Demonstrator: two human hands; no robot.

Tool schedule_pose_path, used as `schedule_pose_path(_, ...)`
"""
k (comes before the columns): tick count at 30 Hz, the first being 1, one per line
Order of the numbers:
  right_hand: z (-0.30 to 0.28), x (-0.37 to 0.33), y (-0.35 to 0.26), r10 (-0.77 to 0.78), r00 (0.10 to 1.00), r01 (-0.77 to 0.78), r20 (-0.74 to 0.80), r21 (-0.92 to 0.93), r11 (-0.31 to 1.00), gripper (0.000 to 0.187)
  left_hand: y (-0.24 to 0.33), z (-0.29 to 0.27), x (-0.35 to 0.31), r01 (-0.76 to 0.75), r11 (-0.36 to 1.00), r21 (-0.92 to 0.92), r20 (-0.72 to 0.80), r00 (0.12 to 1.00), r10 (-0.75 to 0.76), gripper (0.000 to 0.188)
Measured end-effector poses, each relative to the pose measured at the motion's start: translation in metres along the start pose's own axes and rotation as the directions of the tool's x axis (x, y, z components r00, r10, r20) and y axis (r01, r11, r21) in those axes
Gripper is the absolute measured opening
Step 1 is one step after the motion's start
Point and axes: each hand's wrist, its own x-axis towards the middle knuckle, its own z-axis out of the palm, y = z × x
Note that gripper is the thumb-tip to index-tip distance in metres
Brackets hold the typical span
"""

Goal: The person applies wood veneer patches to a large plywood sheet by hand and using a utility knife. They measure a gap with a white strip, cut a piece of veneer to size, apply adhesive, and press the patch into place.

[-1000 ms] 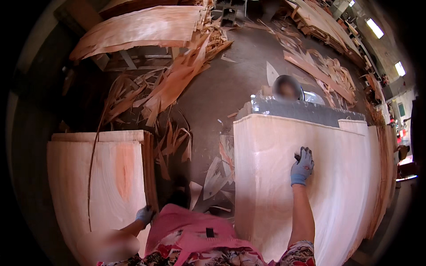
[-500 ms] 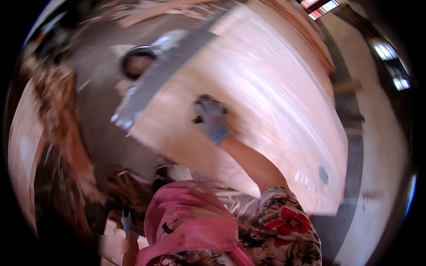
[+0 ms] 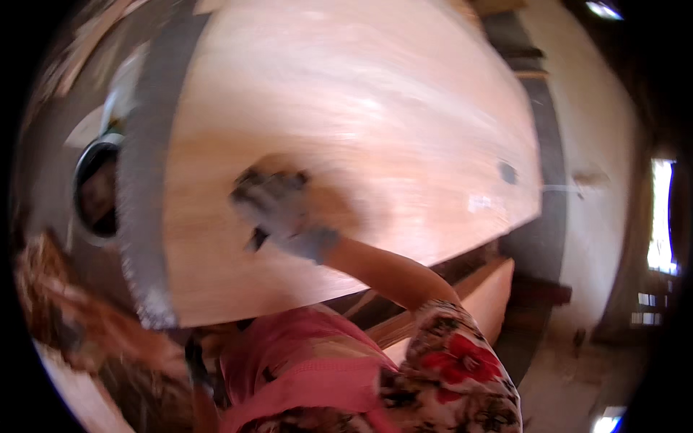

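Note:
A broad, pale sheet of wood veneer [image 3: 404,94] fills the middle of the view, lying over a grey surface whose strip [image 3: 148,173] shows along its left side. My right hand [image 3: 278,209], in a grey glove with dark fingertips, rests palm down on the sheet near its left part. Its fingers look spread and hold nothing, though motion smears them. At the lower left, my left hand [image 3: 196,364], gloved too, hangs beside my pink apron [image 3: 310,368], close under the sheet's near edge. Its fingers are blurred and partly hidden.
A round dark container with a pale rim [image 3: 79,187] stands left of the grey strip. Torn brown wood scraps [image 3: 101,310] are heaped at the lower left. Stacked boards [image 3: 484,296] show below the sheet's right side. A pale curved wall or floor strip [image 3: 595,144] runs along the right.
My view has turned, so the sheet now lies more level and nearer. The right hand stays on the sheet and appears further left and lower. The left hand remains low beside the apron.

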Motion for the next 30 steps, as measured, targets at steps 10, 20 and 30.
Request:
schedule_pose_path(10, 0.024, 0.113, -0.042, 0.191, 0.952, -0.189, -0.24, 0.031, 0.981, 0.033, 0.123, -0.06, 0.03, -0.069, 0.757, 0.65, -0.184, 0.952, 0.244, 0.037)
schedule_pose_path(20, 0.025, 0.062, -0.003, 0.462, 0.886, -0.463, 0.038, 0.0, 0.886, 0.062, 0.139, -0.24, 0.201, 0.246, 0.736, 0.631, -0.553, 0.808, 0.204, 0.051)
schedule_pose_path(30, 0.09, 0.079, -0.045, 0.61, 0.789, -0.613, -0.076, -0.026, 0.789, 0.063, 0.2, -0.349, 0.351, 0.453, 0.632, 0.629, -0.711, 0.663, 0.234, 0.045)
